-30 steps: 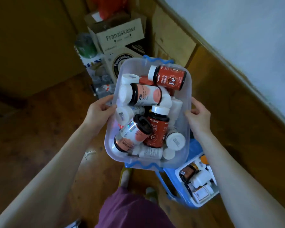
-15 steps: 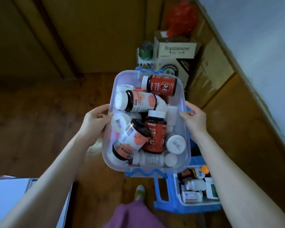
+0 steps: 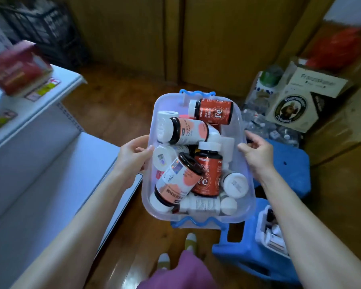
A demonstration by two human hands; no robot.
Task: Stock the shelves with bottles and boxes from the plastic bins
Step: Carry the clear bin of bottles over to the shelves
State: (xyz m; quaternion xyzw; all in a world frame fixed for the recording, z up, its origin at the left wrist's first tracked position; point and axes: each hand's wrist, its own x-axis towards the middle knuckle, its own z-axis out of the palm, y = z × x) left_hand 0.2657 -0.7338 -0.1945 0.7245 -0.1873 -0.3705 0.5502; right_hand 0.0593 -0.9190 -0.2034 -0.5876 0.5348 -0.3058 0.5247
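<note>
Left hand [image 3: 133, 158]: curled round the bin's left long rim.
Right hand [image 3: 256, 155]: curled round the right rim, opposite.
Bin [image 3: 247, 207]: clear plastic, held in the air between both hands, its long axis pointing away from the person.
Bottles [image 3: 207, 170]: heaped inside, some lying, some upright.
Shelves [image 3: 56, 84]: white, off to the left; the left hand is nearer.
Red box [image 3: 17, 67]: on the upper shelf, blurred.
Coming move: likely a swing leftward, left side leading.
Second bin [image 3: 269, 232]: low on the right, on a blue stool [image 3: 244, 259].
</note>
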